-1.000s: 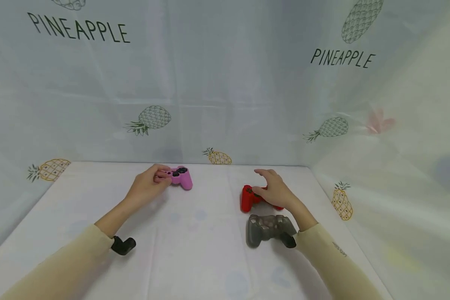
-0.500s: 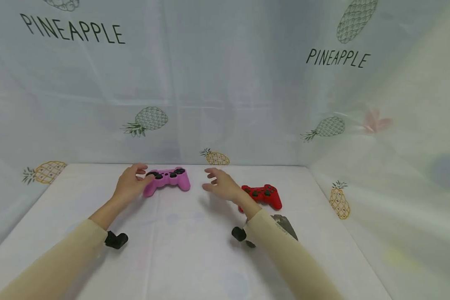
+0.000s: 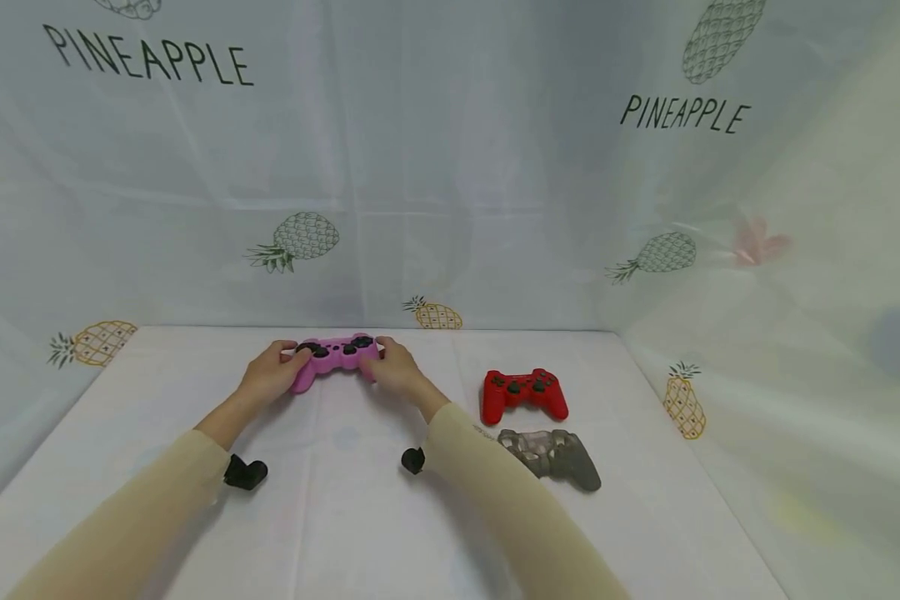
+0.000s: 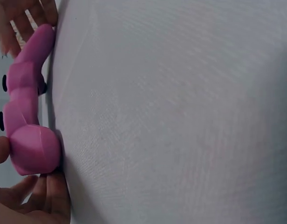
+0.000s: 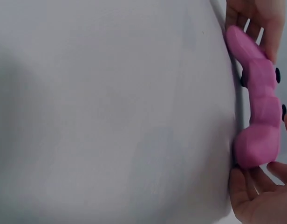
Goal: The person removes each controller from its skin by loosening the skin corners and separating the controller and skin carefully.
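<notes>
A pink game controller [image 3: 337,354] with black sticks and buttons lies towards the back of the white table, left of the middle. My left hand [image 3: 266,371] grips its left end, thumb over the top and fingers at the outer side. At the opposite end, my right hand [image 3: 401,367] holds the right grip in the same way. In the left wrist view the pink controller [image 4: 31,112] rests on or just at the tabletop, left fingers [image 4: 50,196] at its near end. The right wrist view shows the controller [image 5: 260,107] from the other side, with right fingers [image 5: 248,186] touching it.
A red game controller [image 3: 523,392] lies right of the middle on the white table [image 3: 367,517]. In front of it is a grey game controller [image 3: 558,458], partly hidden by the right sleeve [image 3: 510,492]. A pineapple-printed curtain [image 3: 450,167] hangs behind the table.
My right hand has moved left from above the red controller to the pink controller's right end and taken hold. My left hand shifted slightly left, with the pink controller turning more fully into view.
</notes>
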Action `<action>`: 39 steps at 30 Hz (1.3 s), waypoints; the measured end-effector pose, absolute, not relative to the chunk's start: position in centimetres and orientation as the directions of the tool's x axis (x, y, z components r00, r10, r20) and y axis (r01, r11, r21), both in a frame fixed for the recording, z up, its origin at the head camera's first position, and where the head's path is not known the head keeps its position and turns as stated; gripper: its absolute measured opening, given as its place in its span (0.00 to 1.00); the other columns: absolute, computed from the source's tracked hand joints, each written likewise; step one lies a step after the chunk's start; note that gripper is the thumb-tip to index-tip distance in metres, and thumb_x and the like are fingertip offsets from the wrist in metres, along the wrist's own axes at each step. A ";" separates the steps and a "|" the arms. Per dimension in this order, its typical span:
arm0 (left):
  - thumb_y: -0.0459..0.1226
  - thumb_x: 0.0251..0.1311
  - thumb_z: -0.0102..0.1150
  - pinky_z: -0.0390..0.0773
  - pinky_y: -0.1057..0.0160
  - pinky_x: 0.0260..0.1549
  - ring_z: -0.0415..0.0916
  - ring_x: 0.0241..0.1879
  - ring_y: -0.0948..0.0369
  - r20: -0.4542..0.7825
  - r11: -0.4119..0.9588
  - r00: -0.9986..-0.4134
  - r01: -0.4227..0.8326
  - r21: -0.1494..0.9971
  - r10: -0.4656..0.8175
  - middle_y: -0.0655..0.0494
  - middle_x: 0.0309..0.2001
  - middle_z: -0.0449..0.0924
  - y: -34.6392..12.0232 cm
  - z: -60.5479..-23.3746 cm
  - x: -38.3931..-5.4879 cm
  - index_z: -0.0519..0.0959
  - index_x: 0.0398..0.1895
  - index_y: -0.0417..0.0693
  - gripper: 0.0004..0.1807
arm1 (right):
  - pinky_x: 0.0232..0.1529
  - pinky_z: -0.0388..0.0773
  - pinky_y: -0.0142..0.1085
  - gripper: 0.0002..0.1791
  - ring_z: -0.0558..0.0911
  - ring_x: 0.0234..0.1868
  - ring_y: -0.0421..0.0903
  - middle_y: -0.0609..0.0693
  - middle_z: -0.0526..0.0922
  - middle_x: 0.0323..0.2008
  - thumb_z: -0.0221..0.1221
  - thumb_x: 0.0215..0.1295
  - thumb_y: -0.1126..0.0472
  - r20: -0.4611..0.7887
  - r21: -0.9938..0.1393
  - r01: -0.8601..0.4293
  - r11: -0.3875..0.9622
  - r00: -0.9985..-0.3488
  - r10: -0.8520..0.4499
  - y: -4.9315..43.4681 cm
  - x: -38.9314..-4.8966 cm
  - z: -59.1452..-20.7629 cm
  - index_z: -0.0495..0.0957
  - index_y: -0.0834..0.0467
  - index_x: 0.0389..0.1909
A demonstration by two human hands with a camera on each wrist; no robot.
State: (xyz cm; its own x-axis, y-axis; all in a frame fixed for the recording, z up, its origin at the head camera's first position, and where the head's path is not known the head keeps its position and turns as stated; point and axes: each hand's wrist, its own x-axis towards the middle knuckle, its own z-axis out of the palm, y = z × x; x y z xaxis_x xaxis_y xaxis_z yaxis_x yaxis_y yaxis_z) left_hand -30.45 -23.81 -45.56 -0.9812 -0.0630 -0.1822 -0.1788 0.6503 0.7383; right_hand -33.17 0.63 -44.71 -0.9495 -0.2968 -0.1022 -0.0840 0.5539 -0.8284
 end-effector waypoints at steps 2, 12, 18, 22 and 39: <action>0.60 0.82 0.39 0.61 0.32 0.72 0.58 0.76 0.31 -0.187 0.658 -0.981 -0.175 0.732 -0.053 0.25 0.76 0.59 -23.8 -45.6 -30.6 0.54 0.82 0.36 0.42 | 0.73 0.70 0.48 0.37 0.77 0.70 0.54 0.61 0.76 0.71 0.55 0.78 0.47 -0.111 -0.832 -0.056 0.551 -0.958 -0.265 0.0 -33.4 -44.7 0.62 0.60 0.81; 0.57 0.83 0.41 0.60 0.31 0.71 0.59 0.74 0.33 -0.199 0.613 -0.979 -0.181 0.769 -0.039 0.27 0.75 0.60 -23.6 -45.4 -30.8 0.60 0.80 0.38 0.37 | 0.73 0.68 0.47 0.29 0.76 0.70 0.54 0.59 0.78 0.69 0.52 0.82 0.49 -0.104 -0.809 -0.036 0.586 -0.973 -0.204 -0.7 -34.3 -45.1 0.69 0.58 0.76; 0.55 0.83 0.45 0.62 0.33 0.70 0.63 0.70 0.35 -0.181 0.583 -0.983 -0.168 0.795 -0.035 0.29 0.72 0.64 -23.5 -45.6 -30.4 0.59 0.79 0.38 0.36 | 0.66 0.74 0.47 0.27 0.79 0.58 0.51 0.58 0.82 0.60 0.56 0.81 0.49 -0.115 -0.835 -0.018 0.550 -0.972 -0.206 0.0 -33.9 -45.1 0.70 0.54 0.75; 0.56 0.82 0.47 0.63 0.33 0.71 0.64 0.70 0.35 -0.166 0.580 -0.986 -0.150 0.800 -0.027 0.29 0.72 0.65 -23.6 -45.7 -30.0 0.59 0.79 0.39 0.37 | 0.61 0.77 0.45 0.25 0.79 0.55 0.49 0.56 0.82 0.57 0.57 0.81 0.50 -0.117 -0.840 -0.022 0.542 -0.968 -0.220 0.4 -33.7 -45.0 0.70 0.51 0.73; 0.54 0.82 0.49 0.67 0.32 0.67 0.70 0.67 0.34 -0.088 0.583 -0.996 -0.055 0.811 0.027 0.27 0.69 0.71 -23.8 -45.8 -28.3 0.55 0.78 0.42 0.35 | 0.46 0.83 0.38 0.24 0.82 0.48 0.47 0.55 0.81 0.57 0.62 0.78 0.54 -0.088 -0.875 -0.059 0.481 -0.957 -0.277 1.0 -33.1 -45.0 0.69 0.50 0.70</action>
State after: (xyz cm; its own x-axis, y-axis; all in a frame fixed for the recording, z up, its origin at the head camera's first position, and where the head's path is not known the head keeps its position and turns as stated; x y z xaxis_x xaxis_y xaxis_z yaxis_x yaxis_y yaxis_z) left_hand -28.25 -23.81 -45.83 -0.9958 0.0274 -0.0876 -0.0552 0.5831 0.8105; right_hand -33.06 1.02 -44.98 -0.9567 -0.2774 -0.0882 -0.0590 0.4814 -0.8745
